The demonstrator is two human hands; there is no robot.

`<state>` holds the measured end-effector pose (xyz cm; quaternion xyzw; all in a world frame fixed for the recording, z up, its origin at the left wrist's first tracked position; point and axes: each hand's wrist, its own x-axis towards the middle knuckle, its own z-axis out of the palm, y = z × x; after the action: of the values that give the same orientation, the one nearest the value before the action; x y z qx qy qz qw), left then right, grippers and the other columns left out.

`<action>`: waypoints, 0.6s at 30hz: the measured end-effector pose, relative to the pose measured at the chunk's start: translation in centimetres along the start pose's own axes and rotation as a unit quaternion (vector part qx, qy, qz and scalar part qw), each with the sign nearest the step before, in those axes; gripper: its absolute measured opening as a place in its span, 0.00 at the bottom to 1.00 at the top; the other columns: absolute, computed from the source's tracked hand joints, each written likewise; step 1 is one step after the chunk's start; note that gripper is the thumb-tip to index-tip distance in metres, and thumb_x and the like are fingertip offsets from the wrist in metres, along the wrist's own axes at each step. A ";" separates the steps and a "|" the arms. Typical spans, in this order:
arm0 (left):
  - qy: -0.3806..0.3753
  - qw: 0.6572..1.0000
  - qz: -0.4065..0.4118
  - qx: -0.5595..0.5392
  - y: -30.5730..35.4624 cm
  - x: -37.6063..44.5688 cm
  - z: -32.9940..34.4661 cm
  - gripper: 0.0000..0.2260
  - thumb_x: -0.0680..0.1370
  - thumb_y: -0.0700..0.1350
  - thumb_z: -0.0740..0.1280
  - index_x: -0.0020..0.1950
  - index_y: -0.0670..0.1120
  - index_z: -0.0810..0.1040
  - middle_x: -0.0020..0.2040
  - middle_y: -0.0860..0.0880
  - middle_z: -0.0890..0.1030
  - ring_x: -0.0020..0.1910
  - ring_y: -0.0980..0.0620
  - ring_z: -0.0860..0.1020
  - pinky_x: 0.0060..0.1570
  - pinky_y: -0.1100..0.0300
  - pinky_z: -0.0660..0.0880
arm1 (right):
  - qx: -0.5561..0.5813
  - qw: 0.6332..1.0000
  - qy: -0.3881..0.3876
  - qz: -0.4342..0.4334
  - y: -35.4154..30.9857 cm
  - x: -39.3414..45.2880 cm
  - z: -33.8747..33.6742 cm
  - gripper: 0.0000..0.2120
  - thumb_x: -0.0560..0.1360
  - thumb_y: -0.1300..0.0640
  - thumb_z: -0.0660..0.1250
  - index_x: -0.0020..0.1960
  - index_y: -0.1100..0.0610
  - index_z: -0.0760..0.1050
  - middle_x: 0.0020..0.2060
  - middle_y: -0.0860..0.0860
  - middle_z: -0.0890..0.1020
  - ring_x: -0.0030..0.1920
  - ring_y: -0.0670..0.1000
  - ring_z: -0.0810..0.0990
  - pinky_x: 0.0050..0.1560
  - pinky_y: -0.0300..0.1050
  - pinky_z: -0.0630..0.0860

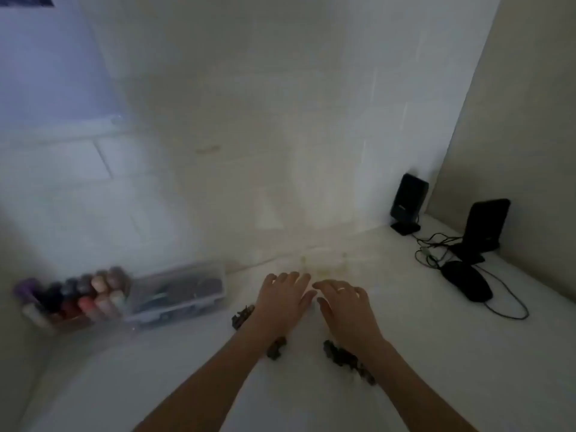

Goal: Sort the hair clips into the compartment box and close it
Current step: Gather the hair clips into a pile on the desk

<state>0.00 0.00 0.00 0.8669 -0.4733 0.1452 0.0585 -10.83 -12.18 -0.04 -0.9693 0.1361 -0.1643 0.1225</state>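
Note:
The view is dim and blurred. My left hand (pixel 285 299) and my right hand (pixel 343 304) lie side by side, palms down and fingers spread, over a faint clear box (pixel 324 263) that is hard to make out on the white table. Dark hair clips lie near my wrists: one (pixel 242 316) left of the left wrist, one (pixel 276 348) between the forearms, and a cluster (pixel 347 360) by the right forearm. Whether the hands touch the box is unclear.
A clear plastic case (pixel 177 294) with dark contents sits at the left, beside a rack of coloured bottles (pixel 78 297). Two black speakers (pixel 408 202) (pixel 486 227), a black mouse (pixel 467 280) and cables (pixel 505 302) occupy the right corner. Walls close the back and right.

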 end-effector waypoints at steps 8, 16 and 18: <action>0.132 0.986 0.031 0.098 -0.3 -1.4 4.6 0.22 0.75 0.53 0.55 0.60 0.46 0.80 0.62 0.42 0.79 0.62 0.41 0.77 0.59 0.38 0.71 | -0.114 0.983 0.139 -0.041 0.2 -0.6 4.5 0.19 0.77 0.48 0.53 0.58 0.52 0.77 0.53 0.51 0.83 0.59 0.51 0.78 0.68 0.58 0.50; 0.058 0.988 -0.131 -0.055 -0.7 -9.1 4.6 0.28 0.79 0.59 0.49 0.77 0.49 0.55 0.78 0.44 0.54 0.77 0.44 0.49 0.73 0.45 0.44 | -0.056 0.990 0.045 0.119 -0.5 -7.0 3.4 0.24 0.81 0.45 0.48 0.75 0.44 0.48 0.76 0.45 0.54 0.75 0.46 0.48 0.70 0.65 0.35; 0.042 0.974 -0.179 -0.131 -1.9 -10.6 4.5 0.28 0.80 0.59 0.52 0.78 0.50 0.53 0.79 0.44 0.52 0.77 0.45 0.46 0.74 0.47 0.44 | -0.063 0.988 0.040 0.137 -0.4 -8.9 4.0 0.24 0.80 0.43 0.47 0.75 0.43 0.51 0.76 0.46 0.56 0.76 0.47 0.48 0.70 0.65 0.36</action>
<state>-2.95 8.43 -7.43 0.9153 -0.3226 0.1057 0.2167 -17.41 -8.33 -6.08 -0.9400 0.2822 -0.1755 0.0774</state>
